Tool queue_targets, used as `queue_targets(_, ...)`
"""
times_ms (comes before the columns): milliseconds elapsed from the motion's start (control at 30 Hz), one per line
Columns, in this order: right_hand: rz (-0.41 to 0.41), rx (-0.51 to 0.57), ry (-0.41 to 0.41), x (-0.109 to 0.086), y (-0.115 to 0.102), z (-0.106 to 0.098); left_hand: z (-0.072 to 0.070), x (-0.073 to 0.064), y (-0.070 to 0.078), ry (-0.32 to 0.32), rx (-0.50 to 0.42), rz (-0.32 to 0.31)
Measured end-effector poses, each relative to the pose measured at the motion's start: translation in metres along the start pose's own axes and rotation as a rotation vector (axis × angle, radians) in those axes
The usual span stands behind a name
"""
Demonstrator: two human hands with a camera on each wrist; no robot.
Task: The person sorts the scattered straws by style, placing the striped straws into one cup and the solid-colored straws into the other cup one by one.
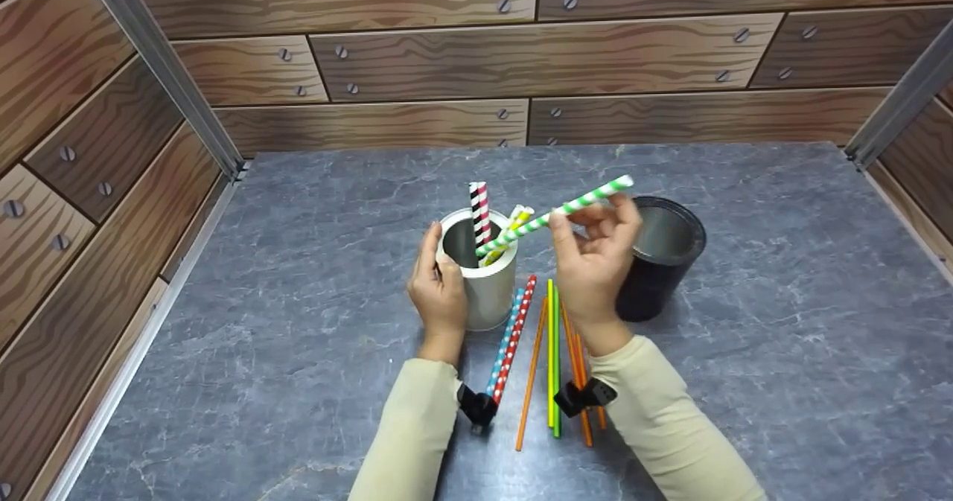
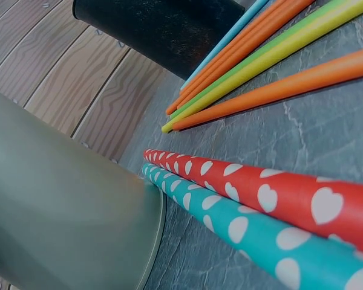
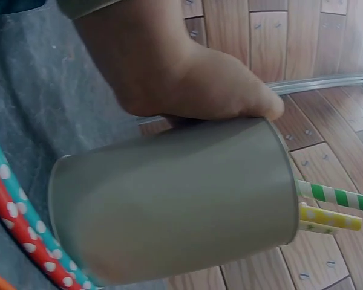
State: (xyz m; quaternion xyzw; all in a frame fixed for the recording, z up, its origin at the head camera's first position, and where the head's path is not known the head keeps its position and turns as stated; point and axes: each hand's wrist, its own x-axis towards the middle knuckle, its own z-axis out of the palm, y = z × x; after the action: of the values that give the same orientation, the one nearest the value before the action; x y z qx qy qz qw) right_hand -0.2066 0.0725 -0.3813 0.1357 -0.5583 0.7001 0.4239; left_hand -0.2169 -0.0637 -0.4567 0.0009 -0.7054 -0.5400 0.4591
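Note:
A whitish-grey can (image 1: 488, 304) stands upright, and my left hand (image 1: 438, 296) grips its left side with the thumb near the rim. Black-striped (image 1: 474, 207) and pink-striped (image 1: 484, 207) paper straws lean inside it, along with yellow-patterned ones (image 1: 526, 214). Between thumb and fingertips, my right hand (image 1: 598, 266) pinches a green-and-white striped straw (image 1: 595, 194). That straw slants, its lower end inside the can's mouth and its upper end pointing right. In the right wrist view, the green-striped straw (image 3: 336, 196) juts past the rim beside a yellow dotted straw (image 3: 333, 217).
Behind my right hand stands a black can (image 1: 655, 281). Red (image 1: 514, 348) and blue (image 1: 499, 359) dotted straws lie in front of the pale can. Thin orange (image 1: 531, 382), yellow (image 1: 551, 352) and green (image 1: 557, 389) straws lie nearer my right wrist. Wood-patterned walls (image 1: 417, 62) enclose the table.

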Motion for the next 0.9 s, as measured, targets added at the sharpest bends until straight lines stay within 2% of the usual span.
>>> queue_targets(200, -0.055, -0.050, -0.105, -0.013, 0.010, 0.003, 0.000, -0.001, -0.002, 0.010, 0.000, 0.012)
queue_targets(367, -0.078, -0.030, -0.181, -0.021, 0.017, 0.004, 0.001, 0.000, -0.002, 0.014, 0.007, 0.015)
queue_targets(567, -0.069, -0.047, -0.271, -0.029, 0.024, 0.003, 0.000, 0.000, -0.001, 0.009, -0.001, 0.003)
queue_targets(900, -0.009, -0.103, -0.319, -0.037, 0.025, -0.003, 0.000, 0.000, 0.000, -0.012, 0.004, -0.013)
